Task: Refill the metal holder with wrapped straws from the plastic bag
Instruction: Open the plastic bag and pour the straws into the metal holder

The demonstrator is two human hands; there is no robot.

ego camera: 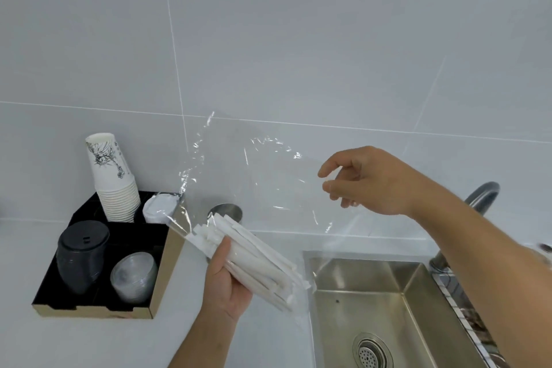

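My left hand grips a bundle of white wrapped straws, held slanted with its upper end toward the left. A clear plastic bag spreads up and to the right from the bundle and still covers its lower part. My right hand is at the bag's right edge, fingers loosely curled; whether they pinch the film is unclear. The metal holder stands on the counter behind the bundle, only its round rim showing.
A black cardboard tray at left holds a stack of paper cups, black lids, clear lids and white lids. A steel sink with a tap lies at right.
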